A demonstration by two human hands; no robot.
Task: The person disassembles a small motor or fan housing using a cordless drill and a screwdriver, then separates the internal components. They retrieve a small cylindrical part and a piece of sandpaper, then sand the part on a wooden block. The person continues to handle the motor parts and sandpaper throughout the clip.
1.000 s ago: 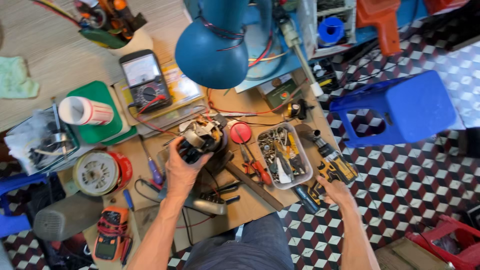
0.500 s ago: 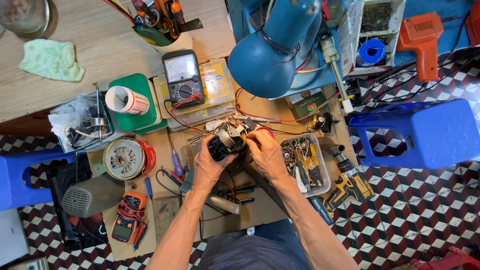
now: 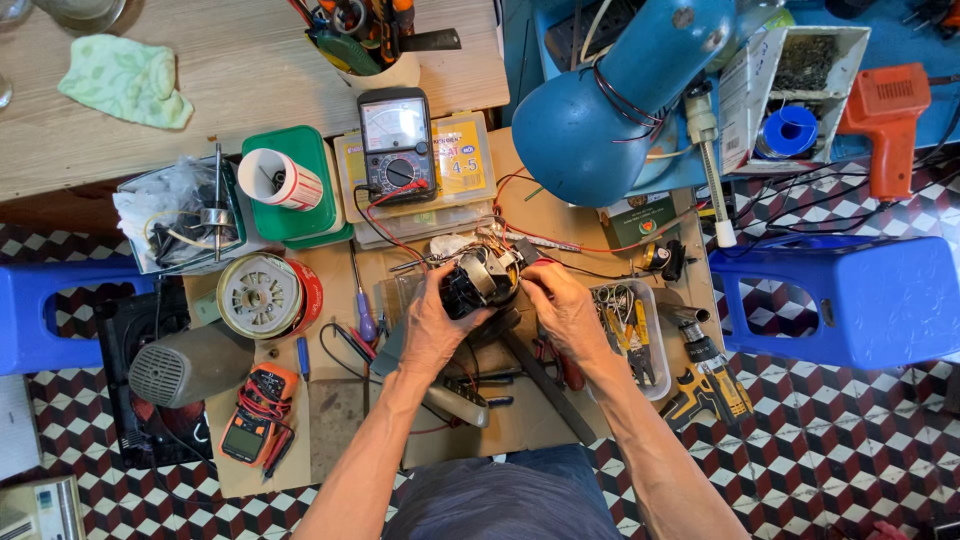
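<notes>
Change since half a second ago: both hands have settled closer on the motor; a second back the right hand lay out by the drill.

Item, nearest: left hand (image 3: 432,325), fingers curled around the small black electric motor with exposed copper-coloured windings and loose wires (image 3: 478,280), gripping its near side. Right hand (image 3: 562,310), fingertips pinched at the motor's right end, seemingly on a wire or terminal (too small to tell which). The motor is held just above the cardboard-covered bench (image 3: 340,400), centre of view.

Step in hand, by judgement: fine work at the motor's wiring; the next move calls for a steady left grip while the right works precisely.

Count, near to far: one orange digital multimeter (image 3: 255,412); one yellow-and-black cordless drill (image 3: 708,382); one clear plastic tray of small tools (image 3: 628,335); one round cream fan motor in a red ring (image 3: 265,295); one black analogue multimeter (image 3: 397,145); one blue desk lamp (image 3: 610,105); two blue plastic stools (image 3: 850,300).
</notes>
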